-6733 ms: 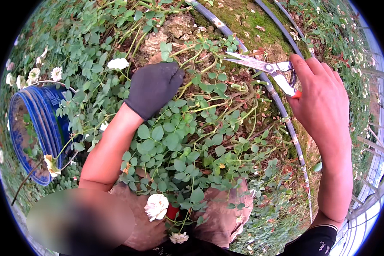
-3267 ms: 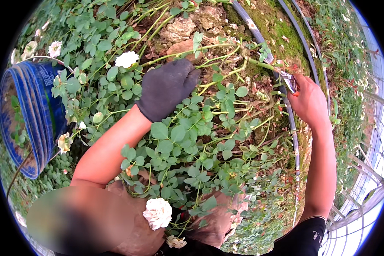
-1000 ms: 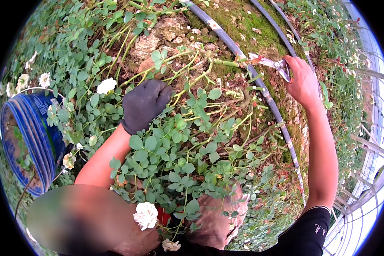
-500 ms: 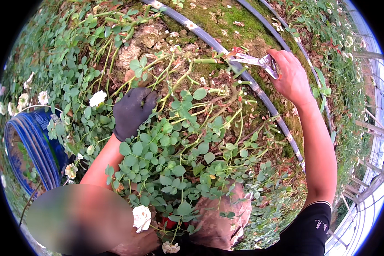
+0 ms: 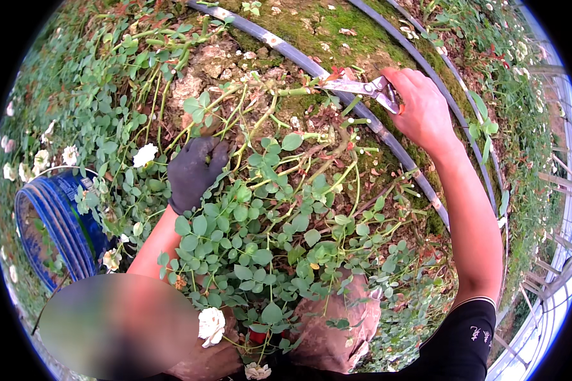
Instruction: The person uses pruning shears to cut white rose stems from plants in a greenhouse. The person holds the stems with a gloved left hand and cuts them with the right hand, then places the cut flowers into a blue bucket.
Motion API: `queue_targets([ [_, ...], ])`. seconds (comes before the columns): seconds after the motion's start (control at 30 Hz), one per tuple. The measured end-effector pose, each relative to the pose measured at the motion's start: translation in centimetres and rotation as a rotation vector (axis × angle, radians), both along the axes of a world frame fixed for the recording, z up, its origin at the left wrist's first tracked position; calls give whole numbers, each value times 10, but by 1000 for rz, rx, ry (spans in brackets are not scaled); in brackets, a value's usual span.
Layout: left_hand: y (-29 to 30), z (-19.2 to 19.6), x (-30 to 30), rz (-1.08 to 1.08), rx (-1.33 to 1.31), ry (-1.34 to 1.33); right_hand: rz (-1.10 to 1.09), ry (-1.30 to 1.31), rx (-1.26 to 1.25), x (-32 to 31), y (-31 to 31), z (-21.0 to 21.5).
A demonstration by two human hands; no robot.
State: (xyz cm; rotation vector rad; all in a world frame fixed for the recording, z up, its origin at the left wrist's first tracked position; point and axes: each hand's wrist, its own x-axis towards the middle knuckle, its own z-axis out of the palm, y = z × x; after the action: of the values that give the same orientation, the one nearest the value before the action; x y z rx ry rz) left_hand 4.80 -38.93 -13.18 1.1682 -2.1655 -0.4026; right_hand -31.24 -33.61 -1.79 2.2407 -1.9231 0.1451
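My right hand (image 5: 419, 105) is closed around the handles of pruning shears (image 5: 356, 87). Their blades point left across a grey hose, with the tip close to the end of a thick green rose cane (image 5: 292, 92). In a dark glove, my left hand (image 5: 197, 171) reaches into the rose bush (image 5: 254, 209), its fingers curled round a thin stem. Leaves and the glove hide part of that grip. Several pruned stubs stick out of the bush between the two hands.
Grey hoses (image 5: 388, 136) run over mossy soil (image 5: 349, 38) beyond the bush. A blue bucket (image 5: 70, 228) lies tilted among leaves at the left. White roses (image 5: 211, 326) bloom near my lap, and a metal frame (image 5: 556, 181) stands at the far right.
The shears in my right hand have shifted left, closer to the cane's end. My left hand stays at the same stems. The whole view has moved slightly.
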Motion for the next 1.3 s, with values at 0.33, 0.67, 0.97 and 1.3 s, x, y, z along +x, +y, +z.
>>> queue_targets([
  [0.33,0,-3,1,-4,-18,-4,-32,-72,91,4,-5,-2],
  [0.67,0,-2,0,15,13,12,25,-49,56,8,-4,-2],
  [0.97,-1,24,5,-91,144,-20,-524,-326,63,-13,8,17],
  [1.3,-44,75,48,-306,576,95,-68,57,41,34,-48,52],
])
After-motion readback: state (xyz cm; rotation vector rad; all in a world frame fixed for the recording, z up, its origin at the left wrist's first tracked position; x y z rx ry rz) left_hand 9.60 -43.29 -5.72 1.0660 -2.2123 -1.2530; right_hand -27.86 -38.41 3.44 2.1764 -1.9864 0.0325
